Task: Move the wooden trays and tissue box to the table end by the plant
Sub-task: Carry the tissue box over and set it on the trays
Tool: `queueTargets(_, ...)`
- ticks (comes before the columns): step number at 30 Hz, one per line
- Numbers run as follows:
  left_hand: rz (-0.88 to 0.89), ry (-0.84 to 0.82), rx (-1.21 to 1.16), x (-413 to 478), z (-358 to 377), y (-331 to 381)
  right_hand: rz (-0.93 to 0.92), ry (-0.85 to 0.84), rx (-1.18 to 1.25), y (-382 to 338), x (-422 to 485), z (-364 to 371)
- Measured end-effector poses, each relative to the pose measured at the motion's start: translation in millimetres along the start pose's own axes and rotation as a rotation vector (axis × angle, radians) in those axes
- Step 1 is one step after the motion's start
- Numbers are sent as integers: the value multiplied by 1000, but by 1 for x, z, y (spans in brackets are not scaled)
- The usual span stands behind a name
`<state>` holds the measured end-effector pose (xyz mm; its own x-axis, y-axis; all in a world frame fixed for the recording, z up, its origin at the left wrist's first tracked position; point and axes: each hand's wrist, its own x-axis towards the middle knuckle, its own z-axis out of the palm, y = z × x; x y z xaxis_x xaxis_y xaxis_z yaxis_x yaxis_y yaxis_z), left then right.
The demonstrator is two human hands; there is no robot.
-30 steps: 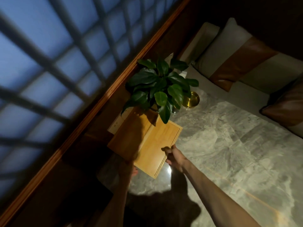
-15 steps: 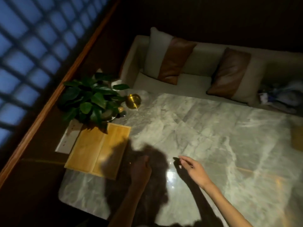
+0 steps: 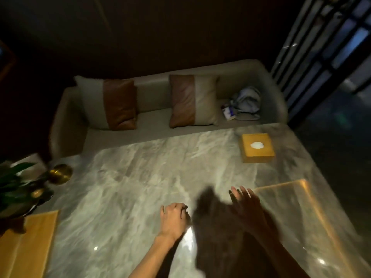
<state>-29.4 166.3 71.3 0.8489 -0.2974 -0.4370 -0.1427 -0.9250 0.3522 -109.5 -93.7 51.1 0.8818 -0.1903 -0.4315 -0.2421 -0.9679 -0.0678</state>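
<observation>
1. at the table's far right corner: tissue box [image 3: 258, 147], well apart from the plant [image 3: 14, 185].
2. left hand [image 3: 173, 219] loosely curled, empty; right hand [image 3: 248, 207] spread, empty.
3. box probably light, rigid; grasp opposite sides.

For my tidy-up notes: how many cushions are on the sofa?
2. One cushion leans near the sofa's left end, the second cushion near its middle. More could hide under the bundled cloth.
</observation>
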Motion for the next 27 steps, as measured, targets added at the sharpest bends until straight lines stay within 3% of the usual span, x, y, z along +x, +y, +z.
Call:
queueTargets(2,29,-39,-5,17,9,39,96,-15,107,39,-1,1)
queueTargets(6,71,-107,-11,57,24,104,292,142,499,87,5,-15)
queueTargets(12,37,-191,-86,145,22,199,378,135,957,138,76,-75)
queueTargets(14,4,-194,-220,173,19,228,364,222,1000,152,106,-89)
queueTargets(19,-48,-275,-598,223,24,274,512,66,1172,174,170,-88)
queueTargets(21,-38,-315,-786,234,31,281,512,192,1130,171,178,-73)
queueTargets(23,-90,-246,-904,236,41,281,544,333,1130,162,176,-58)
queueTargets(27,-45,-20,-573,226,54,243,668,270,1155,124,164,-22)
